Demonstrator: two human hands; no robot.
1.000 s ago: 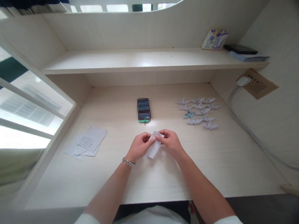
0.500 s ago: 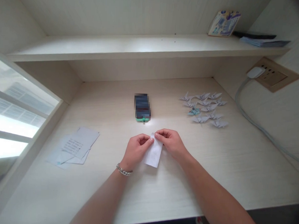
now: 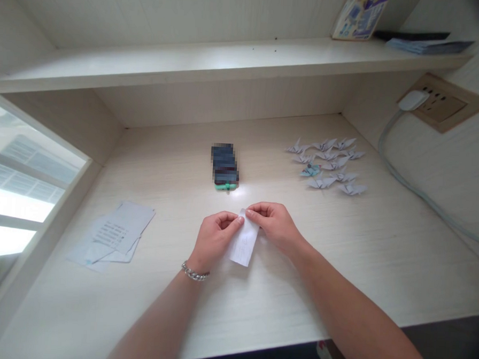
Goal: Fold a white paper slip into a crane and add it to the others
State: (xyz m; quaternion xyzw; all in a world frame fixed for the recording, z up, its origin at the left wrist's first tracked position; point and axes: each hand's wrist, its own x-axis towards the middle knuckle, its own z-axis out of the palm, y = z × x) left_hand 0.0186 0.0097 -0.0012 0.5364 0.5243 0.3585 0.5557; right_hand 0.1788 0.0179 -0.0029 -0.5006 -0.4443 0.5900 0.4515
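Note:
A narrow white piece of folded paper (image 3: 243, 246) with faint writing hangs between my two hands, just over the desk. My left hand (image 3: 215, 237), with a chain bracelet at the wrist, pinches its upper left edge between thumb and fingers. At the upper right edge, my right hand (image 3: 275, 224) grips it the same way, the thumb close to the left thumb. The paper's top end narrows between the fingertips, and its lower end is loose. Several folded paper cranes (image 3: 322, 182) stand in a group at the right back; one is light blue (image 3: 310, 170), the others white.
Behind my hands lies a dark phone (image 3: 224, 165), its screen blurred, with a green end. Loose paper sheets (image 3: 118, 229) overlap at the left. A shelf (image 3: 213, 65) spans the back. On the right wall, a cable (image 3: 407, 193) runs from a socket (image 3: 448, 107).
The whole view has shifted slightly, so the desk and shelf sit a little higher. Both hands keep their pinch on the folded paper, with hardly any other movement.

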